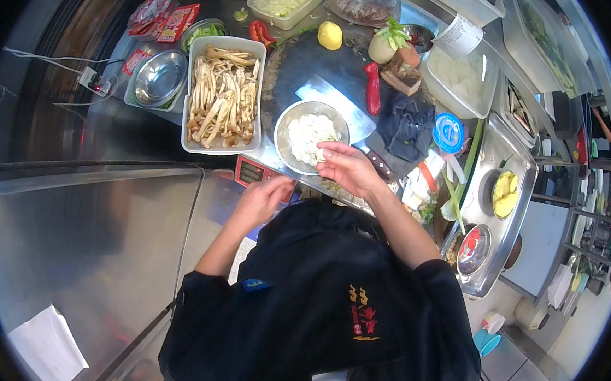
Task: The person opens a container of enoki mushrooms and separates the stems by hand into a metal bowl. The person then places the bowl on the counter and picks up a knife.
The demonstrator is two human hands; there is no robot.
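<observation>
A steel bowl (279,138) of white pieces, which look like peeled garlic cloves (309,134), stands near the front edge of the round chopping block (299,63). Over the bowl's near right rim, my right hand (351,170) pinches what looks like one garlic clove. My left hand (265,203) is blurred and hangs before the counter edge, in front of a red digital scale (251,171); whether it holds anything is unclear. Behind the bowl lies a cleaver (359,120), its blade partly hidden and its dark riveted handle close to my right forearm.
Left of the bowl is a white tub of mushrooms (222,95). A red-handled tool (372,87), a dark cloth (407,127) and a lemon (329,35) lie on the block. A steel tray (521,162) extends at right; a steel refrigerator door (86,248) stands at left.
</observation>
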